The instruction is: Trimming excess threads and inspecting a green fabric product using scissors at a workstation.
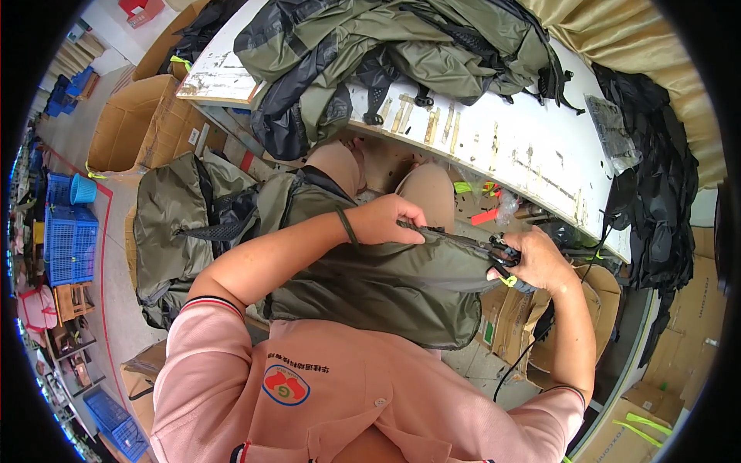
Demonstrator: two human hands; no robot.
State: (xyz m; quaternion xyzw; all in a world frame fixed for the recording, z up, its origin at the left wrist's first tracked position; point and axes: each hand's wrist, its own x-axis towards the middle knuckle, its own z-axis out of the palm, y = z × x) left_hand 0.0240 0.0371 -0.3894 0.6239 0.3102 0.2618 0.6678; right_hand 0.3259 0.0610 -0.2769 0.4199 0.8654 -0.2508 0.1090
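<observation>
At right of centre, the white worktop (532, 166) is offering a hand passage. At top centre, a cloth heap (401, 46) is blocking it; at upper right, a plastic packet (614, 133) and dark bundle (664, 185) are crowding its edge. At centre, olive cloth (370, 293) is filling the lap.

Over the worktop (532, 158), from far edge to left part of near edge: heaped cloth (432, 50). At the right edge, a packet (614, 135); beyond, more cloth (656, 193). Off the left corner, a carton (127, 131); farther left, crates (73, 239). Before the near edge, across the lap, a fabric piece (363, 282), partly between left hand (382, 220) and right hand (539, 258). Low by the near right corner, boxes (509, 328).
</observation>
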